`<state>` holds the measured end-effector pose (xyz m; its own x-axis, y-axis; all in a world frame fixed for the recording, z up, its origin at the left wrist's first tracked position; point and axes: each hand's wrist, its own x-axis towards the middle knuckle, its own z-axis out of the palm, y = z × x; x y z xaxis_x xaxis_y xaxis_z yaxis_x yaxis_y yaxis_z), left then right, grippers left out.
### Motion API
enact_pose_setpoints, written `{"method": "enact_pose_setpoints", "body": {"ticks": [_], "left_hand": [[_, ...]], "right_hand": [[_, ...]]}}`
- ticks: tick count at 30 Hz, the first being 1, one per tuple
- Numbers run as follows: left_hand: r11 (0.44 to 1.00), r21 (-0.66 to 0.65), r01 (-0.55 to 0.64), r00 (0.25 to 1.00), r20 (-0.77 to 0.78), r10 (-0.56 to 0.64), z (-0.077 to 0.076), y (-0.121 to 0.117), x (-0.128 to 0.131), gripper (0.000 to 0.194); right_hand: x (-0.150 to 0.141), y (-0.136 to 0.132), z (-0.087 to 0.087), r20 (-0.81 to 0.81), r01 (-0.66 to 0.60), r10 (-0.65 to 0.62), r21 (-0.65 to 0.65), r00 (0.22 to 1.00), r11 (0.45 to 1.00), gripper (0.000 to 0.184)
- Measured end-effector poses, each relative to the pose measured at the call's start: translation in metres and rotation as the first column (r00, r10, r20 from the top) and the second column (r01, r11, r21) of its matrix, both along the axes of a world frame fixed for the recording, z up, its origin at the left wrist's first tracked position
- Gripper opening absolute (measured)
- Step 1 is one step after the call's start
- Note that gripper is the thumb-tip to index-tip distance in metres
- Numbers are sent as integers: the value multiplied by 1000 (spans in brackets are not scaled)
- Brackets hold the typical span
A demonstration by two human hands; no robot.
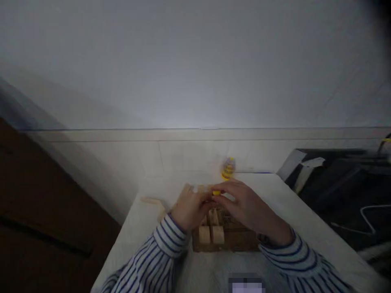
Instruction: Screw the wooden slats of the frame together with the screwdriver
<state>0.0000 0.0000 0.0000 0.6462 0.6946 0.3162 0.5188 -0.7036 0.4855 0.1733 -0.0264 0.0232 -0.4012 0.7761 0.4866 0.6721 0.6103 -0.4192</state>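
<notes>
My left hand [190,208] and my right hand [244,203] meet above a dark brown wooden board [241,240]. Between the thumb and fingers of the right hand is a small yellow piece [216,192], its kind too blurred to tell. The left fingers are closed and touch the right fingertips; what they grip, if anything, is hidden. Below the hands, pale wooden blocks [218,235] sit on the board, partly covered by the fingers. Just beyond the hands stands a bottle [228,169] with yellow on its top and base.
A thin bent wooden strip [152,200] lies left of my left hand on the white table [128,240]. At the back is a pale wall [189,154]. Dark clutter [332,183] is off the table's right side, and a brown wooden surface [45,203] is at the left.
</notes>
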Motion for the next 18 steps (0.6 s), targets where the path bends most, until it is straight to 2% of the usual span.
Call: {"method": "enact_pose_setpoints", "body": {"ticks": [4, 8, 12, 18], "left_hand": [[997, -69, 44, 999, 13, -43, -3, 0, 0, 25], [988, -153, 26, 1000, 4, -26, -8, 2, 1, 27], [985, -171, 23, 1000, 15, -21, -9, 3, 2, 26], [990, -144, 5, 997, 73, 6, -2, 2, 4, 18]], "right_hand": [[1, 0, -1, 0, 25, -25, 10, 1000, 1000, 18], [2, 0, -2, -1, 53, -53, 21, 999, 998, 15], [3, 2, -4, -12, 50, -49, 24, 999, 998, 15], [4, 5, -6, -16, 62, -62, 10, 998, 998, 17]]}}
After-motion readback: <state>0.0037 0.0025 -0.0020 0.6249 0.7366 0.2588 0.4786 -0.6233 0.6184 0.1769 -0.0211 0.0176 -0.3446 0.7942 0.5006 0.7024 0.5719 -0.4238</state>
